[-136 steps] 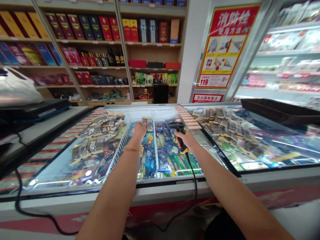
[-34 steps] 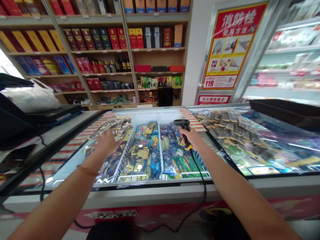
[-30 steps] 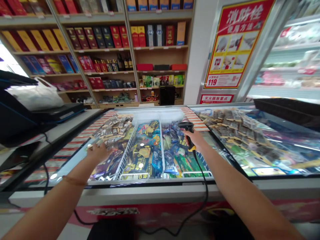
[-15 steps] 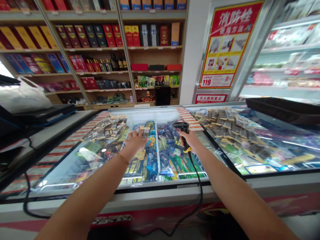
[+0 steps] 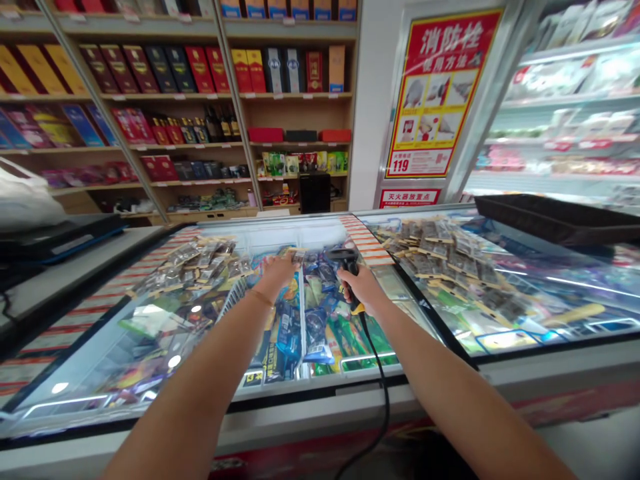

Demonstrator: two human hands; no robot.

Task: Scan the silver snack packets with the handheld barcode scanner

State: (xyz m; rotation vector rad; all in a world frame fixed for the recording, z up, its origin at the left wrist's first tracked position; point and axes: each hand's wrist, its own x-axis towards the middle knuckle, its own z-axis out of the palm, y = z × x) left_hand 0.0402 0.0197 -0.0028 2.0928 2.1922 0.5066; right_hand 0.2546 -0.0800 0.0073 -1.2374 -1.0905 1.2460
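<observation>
My right hand (image 5: 363,288) grips a black barcode scanner (image 5: 349,267) with a yellow-tipped handle, its head turned toward my left hand. A black cable runs down from the handle over the freezer's front edge. My left hand (image 5: 280,270) is stretched low over the glass lid (image 5: 165,360), its fingers at a small clear packet with a tan edge (image 5: 299,255). They appear closed on it, though the fingertips are partly hidden. Similar packets (image 5: 200,263) lie heaped on the glass to the left. Beneath the glass are blue and green packages (image 5: 287,327).
Another heap of packets (image 5: 450,250) covers the right freezer, beside a dark tray (image 5: 555,217). An orange-striped strip (image 5: 367,240) separates the lids. Shelves of boxes (image 5: 295,97) stand behind. A white bag (image 5: 20,197) and a dark device are at far left.
My left hand has shifted right across the glass, and the small packet has moved with it toward the scanner. The view has turned slightly right; my right hand still holds the scanner.
</observation>
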